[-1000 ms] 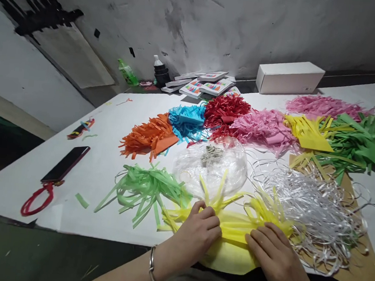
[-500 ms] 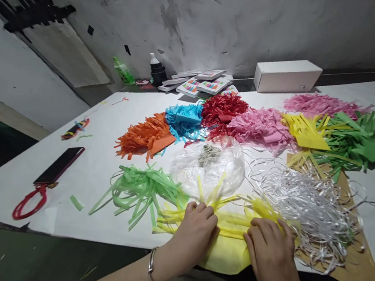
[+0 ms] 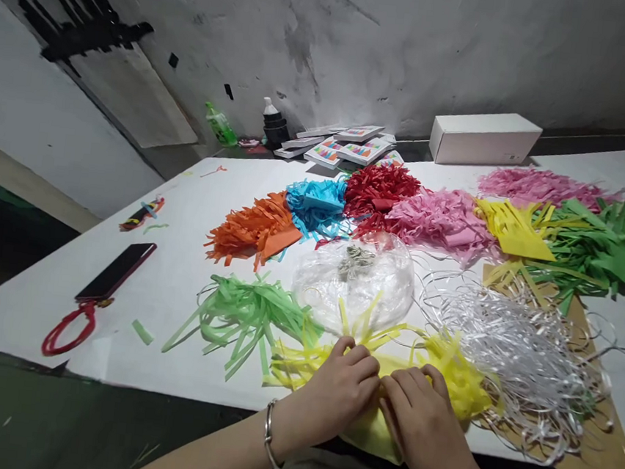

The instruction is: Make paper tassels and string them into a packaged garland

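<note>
At the table's front edge, a yellow tissue-paper tassel (image 3: 461, 381) lies under both hands, its fringe spreading to either side and its uncut part hanging over the edge. My left hand (image 3: 346, 378) has its fingers curled down on the yellow paper. Beside it, close to touching, my right hand (image 3: 421, 403) bends its fingers over the same sheet. The fingertips of both are partly hidden. Just beyond lie a clear plastic bag (image 3: 385, 278) with a bundle of string (image 3: 355, 262) on it, and pale green paper strips (image 3: 249, 317) to the left.
White ribbon (image 3: 522, 358) lies tangled at right on brown cardboard (image 3: 615, 448). Orange (image 3: 258, 225), blue (image 3: 315, 204), red (image 3: 380, 193), pink (image 3: 440, 221) and green (image 3: 593, 247) fringed paper lines the back. A phone (image 3: 115, 272) rests at left; a white box (image 3: 484, 139) stands behind.
My right hand has moved left along the yellow paper, close to my left hand. The view has shifted slightly, so the table appears a little further right.
</note>
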